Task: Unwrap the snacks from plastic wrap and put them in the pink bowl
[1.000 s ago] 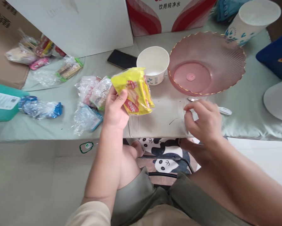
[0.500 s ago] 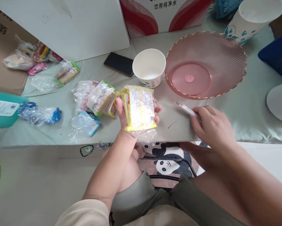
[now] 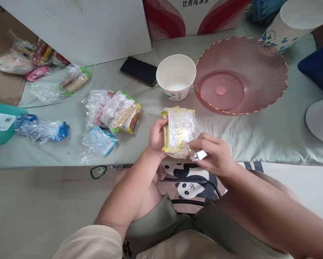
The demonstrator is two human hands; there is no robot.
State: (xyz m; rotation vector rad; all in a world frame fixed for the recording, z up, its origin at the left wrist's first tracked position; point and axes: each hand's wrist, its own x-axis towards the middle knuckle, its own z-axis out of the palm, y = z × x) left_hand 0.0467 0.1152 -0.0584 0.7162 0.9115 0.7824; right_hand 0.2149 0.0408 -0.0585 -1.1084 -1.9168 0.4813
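Cloth (image 3: 261, 138) below, left hand (image 3: 157, 139) grips yellow packet (image 3: 180, 127); right hand (image 3: 217, 154), at its corner, holds white tool (image 3: 200, 155).

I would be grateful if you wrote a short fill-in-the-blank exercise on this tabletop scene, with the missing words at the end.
1. The yellow-edged, plastic-wrapped packet is gripped by the ____ hand, while the right hand holds a small white tool.
2. The ribbed, translucent pink bowl has a scalloped rim coloured ____.
3. The round white paper tub stands between that bowl and the flat black ____.

Missing words: left; gold; phone.
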